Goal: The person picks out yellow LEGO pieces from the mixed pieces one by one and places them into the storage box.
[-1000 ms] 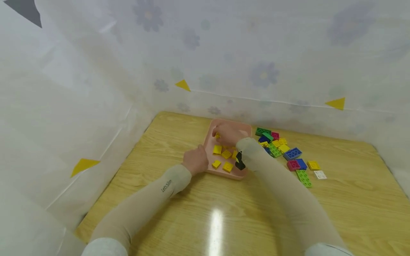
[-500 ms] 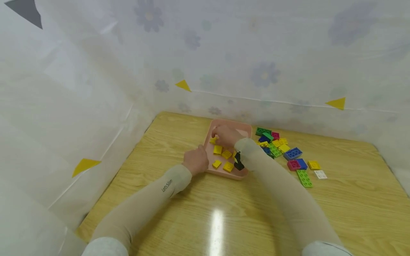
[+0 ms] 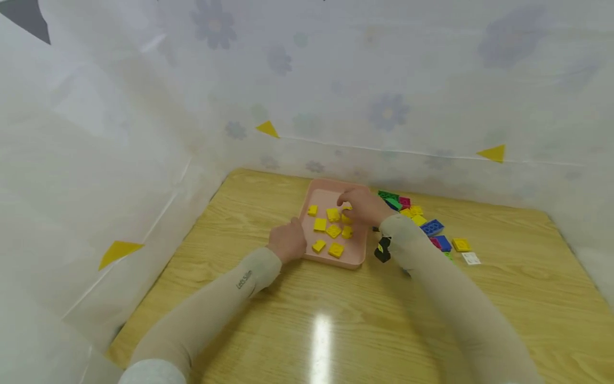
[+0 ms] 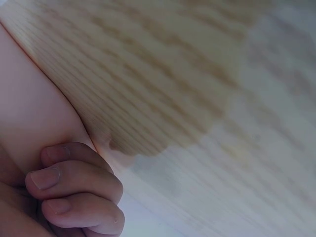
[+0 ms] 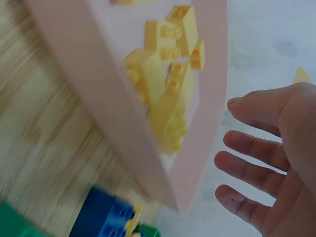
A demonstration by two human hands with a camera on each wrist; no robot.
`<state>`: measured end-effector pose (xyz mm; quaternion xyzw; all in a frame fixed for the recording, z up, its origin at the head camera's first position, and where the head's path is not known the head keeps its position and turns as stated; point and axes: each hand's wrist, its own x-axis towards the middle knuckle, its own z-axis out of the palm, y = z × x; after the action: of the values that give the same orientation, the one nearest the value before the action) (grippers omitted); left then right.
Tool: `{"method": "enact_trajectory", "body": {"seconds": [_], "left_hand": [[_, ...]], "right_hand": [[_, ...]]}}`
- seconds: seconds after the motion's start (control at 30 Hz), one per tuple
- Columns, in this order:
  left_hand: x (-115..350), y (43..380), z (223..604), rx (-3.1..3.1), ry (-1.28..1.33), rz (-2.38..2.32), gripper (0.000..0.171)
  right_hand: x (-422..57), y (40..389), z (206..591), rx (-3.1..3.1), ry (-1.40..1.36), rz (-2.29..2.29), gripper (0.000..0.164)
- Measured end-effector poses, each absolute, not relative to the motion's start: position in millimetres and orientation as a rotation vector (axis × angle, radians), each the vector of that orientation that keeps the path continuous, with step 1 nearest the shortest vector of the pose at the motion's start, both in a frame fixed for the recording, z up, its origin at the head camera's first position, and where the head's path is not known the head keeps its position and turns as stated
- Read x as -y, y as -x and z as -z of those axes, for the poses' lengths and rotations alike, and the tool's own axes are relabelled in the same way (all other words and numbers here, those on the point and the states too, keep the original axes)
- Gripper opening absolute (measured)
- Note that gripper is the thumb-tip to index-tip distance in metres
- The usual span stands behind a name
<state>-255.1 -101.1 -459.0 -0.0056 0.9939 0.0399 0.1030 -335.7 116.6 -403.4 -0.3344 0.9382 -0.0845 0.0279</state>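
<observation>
A pink tray [image 3: 331, 196] with several yellow toy bricks [image 3: 320, 225] spread over its floor lies on the table. My left hand [image 3: 288, 241] is at the tray's near left edge; the left wrist view has its curled fingers [image 4: 74, 180] gripping the pink side wall. Above the right part of the tray is my right hand [image 3: 366, 207], thumb and fingers apart. The right wrist view also has this hand [image 5: 276, 153] with its fingers spread and nothing between them, beside the tray wall [image 5: 108, 89] and the yellow bricks.
Right of the tray is a loose pile of bricks: green [image 3: 388, 196], blue [image 3: 433, 228], red and yellow, partly hidden by my right forearm. A yellow brick [image 3: 462, 245] and a white one [image 3: 471, 258] lie farther right. A pale curtain [image 3: 312, 106] borders the wooden table [image 3: 268, 330].
A yellow brick my right hand had at the tray's left side now lies there, released. The right hand has moved right, uncovering more yellow bricks. The left hand stays on the tray.
</observation>
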Motion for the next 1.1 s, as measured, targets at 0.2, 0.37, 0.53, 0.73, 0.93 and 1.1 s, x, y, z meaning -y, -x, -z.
{"method": "enact_trajectory", "body": {"seconds": [0.2, 0.37, 0.53, 0.73, 0.93, 1.1], "left_hand": [[102.2, 253.6, 458.2, -2.932, 0.009, -0.123, 0.036], [105.7, 253.0, 459.2, -2.927, 0.026, -0.142, 0.038], [108.8, 253.1, 458.9, -2.918, 0.034, -0.154, 0.039], [110.1, 254.3, 459.2, -2.907, 0.034, -0.143, 0.040], [110.4, 253.8, 459.4, -2.905, 0.025, -0.141, 0.042], [110.0, 253.5, 458.6, -2.913, 0.008, -0.136, 0.041]], "right_hand": [[-156.1, 335.5, 406.5, -2.909, 0.928, 0.266, 0.028], [-182.1, 338.1, 410.2, -2.945, 0.907, 0.238, 0.028], [-199.5, 340.4, 413.9, -2.937, 0.892, 0.230, 0.029], [-209.0, 339.8, 420.0, -2.907, 0.859, 0.196, 0.033], [-212.7, 339.6, 429.0, -2.912, 0.870, 0.219, 0.031], [-213.1, 340.2, 431.5, -2.939, 0.884, 0.227, 0.028]]}}
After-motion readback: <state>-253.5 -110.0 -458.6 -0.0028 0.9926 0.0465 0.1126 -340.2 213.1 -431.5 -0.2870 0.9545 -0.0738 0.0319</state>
